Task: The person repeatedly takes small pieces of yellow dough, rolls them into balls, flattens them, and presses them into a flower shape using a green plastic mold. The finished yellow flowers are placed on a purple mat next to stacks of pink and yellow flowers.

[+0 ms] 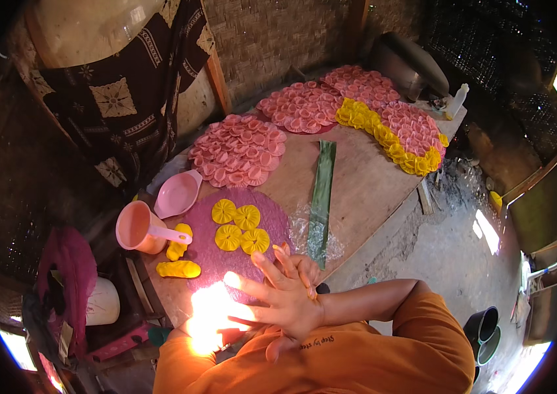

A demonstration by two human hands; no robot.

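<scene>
Above the low board, my right hand (pixel 290 303) lies across my left hand (pixel 305 270), its fingers spread. Much of my left hand is hidden beneath it, and strong sunlight washes out the left wrist. Yellow residue marks some fingertips. Whether anything sits between the palms cannot be seen. Just beyond them, several pleated yellow discs (pixel 247 217) rest on a round purple sheet (pixel 272 209). Two yellow dough-like lumps lie at its left: one lump (pixel 178 269) in front, another lump (pixel 176 250) partly behind a pink dipper's handle.
The pink dipper (pixel 133 227) and a pink bowl (pixel 178 193) stand at left. A green leaf strip (pixel 322 192) and clear plastic film (pixel 300 234) cross the board (pixel 357 197). Pink cup-shaped pieces (pixel 236 150) and a yellow row (pixel 386 140) cover its far side. A bottle (pixel 456 102) stands far right.
</scene>
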